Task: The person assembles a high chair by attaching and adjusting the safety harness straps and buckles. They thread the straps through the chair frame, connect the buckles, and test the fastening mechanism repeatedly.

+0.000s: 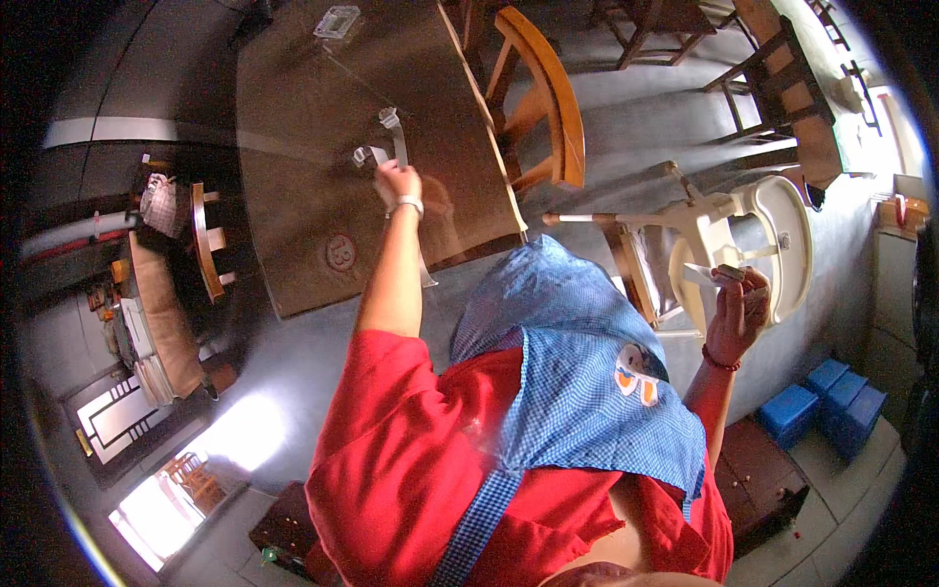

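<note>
In the upper centre, pale strips [399, 140] show over the brown desk [293, 210], pinched by the left hand's [397, 183] fingers; the ends (apparently clear-tipped) might tangle if swung together. Right of frame, the right hand's [738, 318] fingers grip a small grey piece [729, 273]; loosening could drop it.

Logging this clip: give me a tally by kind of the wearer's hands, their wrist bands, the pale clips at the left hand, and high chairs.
Hands: 2, left hand and right hand
Wrist bands: 2, pale band and red band
Clips: 2, upper clip and lower clip
High chairs: 1, cream high chair
Total: 7
</note>
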The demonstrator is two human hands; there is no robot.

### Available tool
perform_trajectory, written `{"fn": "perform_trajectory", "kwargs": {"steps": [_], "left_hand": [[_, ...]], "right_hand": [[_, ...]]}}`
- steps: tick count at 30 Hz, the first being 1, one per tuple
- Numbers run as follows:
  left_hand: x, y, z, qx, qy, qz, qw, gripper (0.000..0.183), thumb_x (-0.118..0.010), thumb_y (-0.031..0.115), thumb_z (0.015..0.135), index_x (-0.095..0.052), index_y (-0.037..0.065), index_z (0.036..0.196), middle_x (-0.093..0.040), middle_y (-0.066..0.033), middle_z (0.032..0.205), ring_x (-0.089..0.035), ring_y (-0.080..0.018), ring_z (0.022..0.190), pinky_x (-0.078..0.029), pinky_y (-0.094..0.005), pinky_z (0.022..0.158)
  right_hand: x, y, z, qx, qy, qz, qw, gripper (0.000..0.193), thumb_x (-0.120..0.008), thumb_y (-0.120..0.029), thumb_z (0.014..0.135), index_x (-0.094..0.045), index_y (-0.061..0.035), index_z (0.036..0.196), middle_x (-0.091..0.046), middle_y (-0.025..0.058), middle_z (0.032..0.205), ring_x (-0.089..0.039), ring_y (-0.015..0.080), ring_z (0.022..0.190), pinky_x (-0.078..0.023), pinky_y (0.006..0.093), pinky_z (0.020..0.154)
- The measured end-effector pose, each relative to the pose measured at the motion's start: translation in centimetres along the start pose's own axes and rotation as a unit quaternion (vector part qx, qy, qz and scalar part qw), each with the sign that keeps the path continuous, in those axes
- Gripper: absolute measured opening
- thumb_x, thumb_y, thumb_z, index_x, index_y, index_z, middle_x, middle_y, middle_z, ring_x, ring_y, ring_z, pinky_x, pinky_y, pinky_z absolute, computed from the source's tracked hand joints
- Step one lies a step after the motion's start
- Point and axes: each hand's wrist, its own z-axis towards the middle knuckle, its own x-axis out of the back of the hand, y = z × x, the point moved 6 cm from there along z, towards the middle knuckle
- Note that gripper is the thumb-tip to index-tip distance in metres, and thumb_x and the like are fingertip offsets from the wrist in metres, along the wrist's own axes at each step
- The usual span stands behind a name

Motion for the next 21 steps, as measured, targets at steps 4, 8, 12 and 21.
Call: {"fn": "perform_trajectory", "kwargs": {"steps": [4, 8, 12, 21], "left_hand": [[2.7, -3.3, 5.4, 0.176, 0.113, 0.201, 0.957, 0.051, -0.06, 0.036, 0.074, -0.047, -0.003, 0.106, -0.051, -0.0149, 0.102, -0.051, -0.032, 0.098, -0.047, -0.0403, 0.076], [0.4, -1.0, 6.0, 0.241, 0.093, 0.239, 0.936, 0.075, -0.058, 0.061, 0.073, -0.045, -0.002, 0.112, -0.05, -0.0172, 0.111, -0.05, -0.0324, 0.101, -0.048, -0.0446, 0.078], [-0.8, -4.5, 8.9, 0.113, 0.058, 0.185, 0.974, 0.049, -0.07, 0.04, 0.069, -0.052, 0.008, 0.1, -0.053, -0.0122, 0.106, -0.05, -0.032, 0.101, -0.045, -0.0458, 0.08], [-2.4, 0.6, 10.4, -0.081, 0.011, -0.05, 0.995, 0.027, -0.059, 0.002, 0.068, -0.057, 0.01, 0.094, -0.061, -0.0094, 0.09, -0.058, -0.0256, 0.085, -0.045, -0.0366, 0.079]], "right_hand": [[-0.1, 0.9, 0.0, -0.02, 0.014, -0.011, 1.0, 0.024, -0.063, -0.012, 0.083, -0.051, -0.0026, 0.101, -0.058, 0.0049, 0.084, -0.044, 0.0046, 0.056, -0.033, 0.0171, 0.046], [0.0, 0.8, -0.4, -0.019, 0.018, -0.057, 0.998, 0.024, -0.063, -0.011, 0.082, -0.051, -0.0026, 0.101, -0.057, 0.004, 0.081, -0.042, 0.0047, 0.053, -0.031, 0.0177, 0.044], [-1.0, 0.7, 0.3, -0.044, 0.011, -0.058, 0.997, 0.024, -0.064, -0.012, 0.082, -0.051, -0.003, 0.1, -0.053, 0.0022, 0.077, -0.04, 0.0044, 0.051, -0.03, 0.0178, 0.044], [-1.3, 0.8, 0.4, -0.046, 0.038, -0.102, 0.993, 0.021, -0.063, -0.011, 0.082, -0.052, -0.002, 0.098, -0.054, 0.0039, 0.075, -0.041, 0.0053, 0.051, -0.03, 0.0176, 0.044]]}}
